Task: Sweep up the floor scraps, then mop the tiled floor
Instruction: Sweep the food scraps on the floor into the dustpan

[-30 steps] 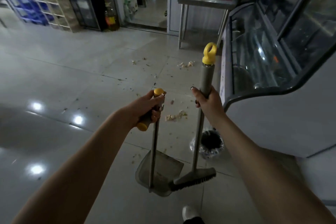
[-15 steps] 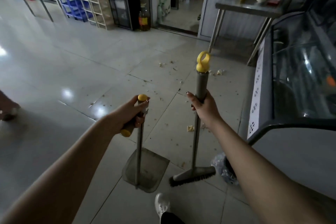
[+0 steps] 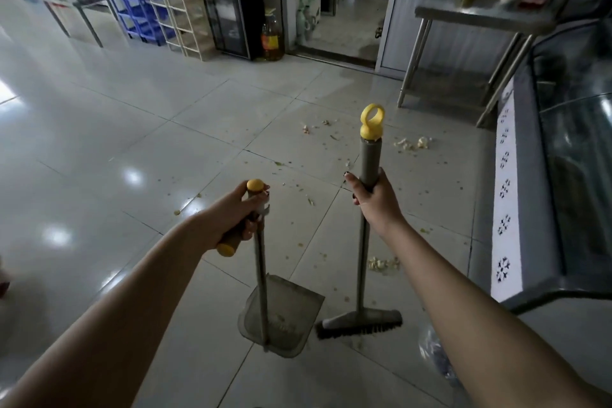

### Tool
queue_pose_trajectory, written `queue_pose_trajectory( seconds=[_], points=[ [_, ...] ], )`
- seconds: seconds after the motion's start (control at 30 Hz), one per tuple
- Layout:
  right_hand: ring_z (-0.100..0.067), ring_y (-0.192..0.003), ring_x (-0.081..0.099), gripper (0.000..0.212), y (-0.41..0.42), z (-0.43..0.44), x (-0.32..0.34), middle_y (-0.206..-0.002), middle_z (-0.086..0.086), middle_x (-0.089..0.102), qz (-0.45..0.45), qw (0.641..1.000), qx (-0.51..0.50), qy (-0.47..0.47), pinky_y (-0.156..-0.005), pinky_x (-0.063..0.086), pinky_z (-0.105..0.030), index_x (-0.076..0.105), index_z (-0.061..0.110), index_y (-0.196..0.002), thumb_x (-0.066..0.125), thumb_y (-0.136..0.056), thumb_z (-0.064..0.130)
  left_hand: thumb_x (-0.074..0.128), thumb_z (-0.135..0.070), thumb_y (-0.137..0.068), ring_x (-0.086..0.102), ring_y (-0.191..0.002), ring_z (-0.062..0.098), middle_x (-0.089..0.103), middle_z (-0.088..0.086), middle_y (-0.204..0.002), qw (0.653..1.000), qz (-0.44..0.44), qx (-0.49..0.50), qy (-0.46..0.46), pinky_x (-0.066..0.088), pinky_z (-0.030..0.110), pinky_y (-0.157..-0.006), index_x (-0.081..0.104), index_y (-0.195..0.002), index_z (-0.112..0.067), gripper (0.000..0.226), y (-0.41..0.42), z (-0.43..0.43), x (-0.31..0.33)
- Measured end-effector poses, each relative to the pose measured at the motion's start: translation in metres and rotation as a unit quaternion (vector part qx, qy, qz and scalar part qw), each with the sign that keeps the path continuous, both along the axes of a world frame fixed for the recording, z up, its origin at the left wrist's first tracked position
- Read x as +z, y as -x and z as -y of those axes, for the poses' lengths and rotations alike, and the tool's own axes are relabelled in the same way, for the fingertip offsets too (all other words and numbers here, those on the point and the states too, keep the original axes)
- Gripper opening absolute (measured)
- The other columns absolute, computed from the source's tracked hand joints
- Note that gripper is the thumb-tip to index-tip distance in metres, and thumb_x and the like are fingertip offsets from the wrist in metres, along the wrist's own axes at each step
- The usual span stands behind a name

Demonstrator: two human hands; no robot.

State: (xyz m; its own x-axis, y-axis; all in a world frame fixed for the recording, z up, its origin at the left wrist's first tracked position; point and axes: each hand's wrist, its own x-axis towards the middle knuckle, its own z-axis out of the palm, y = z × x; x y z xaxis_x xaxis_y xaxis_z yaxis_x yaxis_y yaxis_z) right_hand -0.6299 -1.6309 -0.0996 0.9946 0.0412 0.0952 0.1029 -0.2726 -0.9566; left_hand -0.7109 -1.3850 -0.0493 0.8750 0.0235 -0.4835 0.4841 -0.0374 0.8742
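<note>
My left hand (image 3: pixel 231 215) grips the yellow-capped handle of a long-handled grey dustpan (image 3: pixel 281 318), whose pan hangs just above the tiles. My right hand (image 3: pixel 372 200) holds the grey pole of a broom (image 3: pixel 359 320) just below its yellow ring top; the black bristles sit on or near the floor beside the pan. Pale food scraps lie scattered on the tiled floor: a clump (image 3: pixel 381 263) close to the broom pole, another clump (image 3: pixel 414 142) farther ahead, and small bits (image 3: pixel 306 129) beyond.
A glass-fronted display freezer (image 3: pixel 563 175) runs along the right. A steel table (image 3: pixel 480 20) stands ahead right, beside an open doorway (image 3: pixel 344 10). Blue bins and white racks (image 3: pixel 155 10), a black cabinet (image 3: pixel 228 0) and an oil bottle (image 3: pixel 271 36) line the back. A plastic-lined bin (image 3: pixel 433 351) shows under my right forearm.
The view has swung left and back, so the freezer now sits farther right. Both hands keep their grip; dustpan and broom have shifted slightly with my step.
</note>
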Motion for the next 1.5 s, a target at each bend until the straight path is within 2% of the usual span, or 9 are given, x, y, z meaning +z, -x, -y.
queue_pose_trajectory(
  seconds=[0.13, 0.27, 0.47, 0.6, 0.73, 1.0, 1.17, 1.37, 1.5],
  points=[
    [-0.009, -0.056, 0.053, 0.027, -0.035, -0.037, -0.004, -0.07, 0.005, 0.054, -0.016, 1.0, 0.007, 0.016, -0.057, 0.045, -0.021, 0.045, 0.027, -0.09, 0.064, -0.085, 0.044, 0.049, -0.023, -0.096, 0.042, -0.039, 0.006, 0.049, 0.005, -0.067, 1.0, 0.013, 0.009, 0.001, 0.037, 0.018, -0.037, 0.05, -0.1, -0.022, 0.004, -0.037, -0.038, 0.0],
    [-0.001, -0.053, 0.053, 0.033, -0.069, -0.076, -0.01, -0.068, 0.007, 0.053, -0.025, 0.999, -0.019, 0.025, -0.053, 0.045, -0.013, 0.046, 0.02, -0.097, 0.064, -0.085, 0.045, 0.047, -0.023, -0.097, 0.041, -0.038, 0.005, 0.048, 0.005, -0.069, 1.0, 0.022, -0.014, 0.01, 0.036, 0.017, -0.036, 0.047, -0.105, -0.019, 0.009, -0.08, -0.079, -0.004],
    [-0.007, -0.064, 0.057, 0.038, -0.116, -0.144, -0.005, -0.074, 0.007, 0.053, -0.044, 0.998, -0.043, 0.034, -0.063, 0.047, -0.023, 0.047, 0.017, -0.103, 0.063, -0.085, 0.046, 0.045, -0.022, -0.098, 0.04, -0.038, 0.007, 0.047, 0.006, -0.069, 0.996, 0.027, -0.084, 0.014, 0.036, 0.018, -0.037, 0.046, -0.103, -0.018, 0.007, -0.152, -0.142, -0.002],
    [-0.012, -0.066, 0.059, 0.029, -0.145, -0.179, 0.0, -0.076, 0.003, 0.056, -0.032, 0.996, -0.067, 0.047, -0.06, 0.048, -0.025, 0.047, 0.027, -0.098, 0.065, -0.084, 0.045, 0.045, -0.022, -0.098, 0.041, -0.039, 0.007, 0.047, 0.004, -0.065, 0.992, 0.04, -0.123, 0.012, 0.037, 0.018, -0.037, 0.047, -0.108, -0.016, 0.012, -0.197, -0.185, 0.003],
    [-0.012, -0.067, 0.06, 0.02, -0.167, -0.206, 0.002, -0.074, 0.003, 0.059, -0.032, 0.994, -0.087, 0.056, -0.054, 0.04, -0.019, 0.046, 0.035, -0.088, 0.065, -0.083, 0.04, 0.045, -0.023, -0.098, 0.04, -0.039, 0.006, 0.051, -0.003, -0.058, 0.984, 0.047, -0.168, 0.025, 0.036, 0.018, -0.037, 0.047, -0.109, -0.017, 0.013, -0.228, -0.217, 0.003],
    [-0.009, -0.067, 0.056, 0.025, -0.235, -0.249, -0.004, -0.079, 0.003, 0.058, -0.049, 0.989, -0.104, 0.09, -0.048, 0.039, -0.015, 0.044, 0.027, -0.104, 0.061, -0.087, 0.034, 0.045, -0.023, -0.098, 0.04, -0.039, 0.006, 0.047, 0.004, -0.068, 0.984, 0.064, -0.169, -0.001, 0.037, 0.018, -0.038, 0.044, -0.11, -0.016, 0.014, -0.305, -0.268, -0.011],
    [-0.018, -0.068, 0.058, 0.025, -0.306, -0.272, -0.023, -0.08, -0.004, 0.058, -0.072, 0.99, -0.093, 0.079, -0.057, 0.044, -0.027, 0.043, 0.025, -0.103, 0.061, -0.088, 0.033, 0.044, -0.024, -0.098, 0.04, -0.04, 0.007, 0.046, 0.007, -0.07, 0.985, 0.046, -0.161, -0.041, 0.036, 0.019, -0.039, 0.043, -0.109, -0.017, 0.013, -0.369, -0.296, -0.031],
    [-0.01, -0.056, 0.046, 0.025, -0.393, -0.29, -0.04, -0.069, 0.003, 0.047, -0.092, 0.987, -0.118, 0.064, -0.041, 0.036, -0.008, 0.036, 0.021, -0.103, 0.058, -0.091, 0.025, 0.046, -0.031, -0.097, 0.04, -0.04, 0.006, 0.044, 0.005, -0.07, 0.98, 0.004, -0.181, -0.085, 0.036, 0.019, -0.038, 0.045, -0.11, -0.018, 0.019, -0.456, -0.322, -0.04],
    [-0.009, -0.055, 0.046, 0.026, -0.456, -0.301, -0.043, -0.069, 0.004, 0.046, -0.105, 0.985, -0.11, 0.08, -0.047, 0.036, -0.02, 0.037, 0.02, -0.104, 0.058, -0.092, 0.029, 0.044, -0.032, -0.097, 0.041, -0.04, 0.005, 0.046, 0.005, -0.07, 0.969, -0.015, -0.218, -0.113, 0.037, 0.019, -0.038, 0.046, -0.11, -0.02, 0.018, -0.519, -0.338, -0.044]
  ],
)
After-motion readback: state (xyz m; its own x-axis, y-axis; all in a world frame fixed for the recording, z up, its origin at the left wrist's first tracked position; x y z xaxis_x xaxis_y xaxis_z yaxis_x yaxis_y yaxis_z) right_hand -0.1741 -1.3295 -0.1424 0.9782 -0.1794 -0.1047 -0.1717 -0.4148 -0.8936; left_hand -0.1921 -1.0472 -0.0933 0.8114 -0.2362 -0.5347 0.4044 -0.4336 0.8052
